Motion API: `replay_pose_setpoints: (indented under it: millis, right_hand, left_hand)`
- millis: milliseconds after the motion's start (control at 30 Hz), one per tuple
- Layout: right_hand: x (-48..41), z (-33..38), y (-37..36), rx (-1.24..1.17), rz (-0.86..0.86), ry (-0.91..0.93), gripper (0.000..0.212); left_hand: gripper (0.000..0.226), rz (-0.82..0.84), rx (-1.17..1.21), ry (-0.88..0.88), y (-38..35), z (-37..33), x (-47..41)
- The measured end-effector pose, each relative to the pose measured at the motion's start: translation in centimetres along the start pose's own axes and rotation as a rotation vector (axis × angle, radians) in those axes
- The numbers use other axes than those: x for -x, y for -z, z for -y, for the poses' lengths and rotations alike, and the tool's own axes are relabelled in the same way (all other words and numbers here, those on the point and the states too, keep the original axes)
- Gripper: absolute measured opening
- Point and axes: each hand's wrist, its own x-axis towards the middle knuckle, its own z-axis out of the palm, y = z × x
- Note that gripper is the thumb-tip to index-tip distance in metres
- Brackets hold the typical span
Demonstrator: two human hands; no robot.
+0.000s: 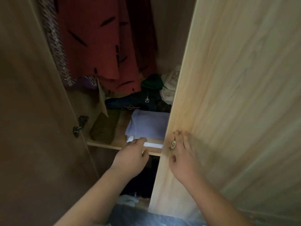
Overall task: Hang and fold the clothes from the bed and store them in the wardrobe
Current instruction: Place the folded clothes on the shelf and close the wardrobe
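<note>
Dim wardrobe fills the view, left door swung wide, right door partly across the opening. Progress, my read: well along. Hanging up top: red garment with black dashes, a darker red one, a patterned purple one. Folded on the shelf: lilac top stacked on a white folded piece, olive folded piece beside them.

Left hand sits at the shelf front, fingers curled onto the white piece; gripping it or just nudging it in, I cannot tell. Right hand lies flat on the right door, fingers spread, beside its brass handle, holding nothing. Bed is out of view, so I can't say what remains there.

Clutter: dark blue heap with a pendant, green bundle and cream bundle, all unfolded behind the stack; cardboard flap leaning by the olive piece. Right door covers part of the shelf and blocks that side. Lower compartment holds dark clothes, hard to make out.
</note>
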Motion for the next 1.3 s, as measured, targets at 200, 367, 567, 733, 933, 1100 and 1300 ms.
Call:
replay_pose_setpoints:
  millis: [200, 367, 567, 733, 933, 1100, 1300]
  right_hand:
    - [7.2, 1.0, 0.5, -0.145, 0.16, 0.151, 0.049]
    - [11.8, 5.6, -1.0, -0.216, 0.255, 0.309, 0.044]
    - [15.4, 13.9, -0.8, -0.239, 0.38, 0.534, 0.045]
    - [17.7, 20.1, -0.7, -0.224, 0.353, 0.6, 0.044]
    - [18.6, 25.7, -0.9, -0.214, 0.264, 0.554, 0.043]
    - [19.9, 27.0, -0.6, -0.195, 0.195, 0.431, 0.044]
    - [21.8, 24.3, 0.7, -0.164, 0.113, 0.28, 0.044]
  left_hand:
    - [0.045, -0.092, -0.065, 0.179, 0.2, 1.1, 10.8]
    - [0.04, -0.125, -0.158, 0.371, 1.6, 3.2, 20.5]
    - [0.04, -0.214, -0.162, 0.575, 6.7, 7.3, 30.2]
    - [0.028, -0.405, -0.053, 0.724, 10.8, 12.1, 34.8]
    - [0.039, -0.44, 0.189, 0.638, 16.4, 15.7, 33.1]
    - [0.026, -0.323, 0.298, 0.531, 17.5, 17.5, 32.2]
    - [0.023, -0.384, 0.326, 0.367, 13.9, 15.3, 32.7]
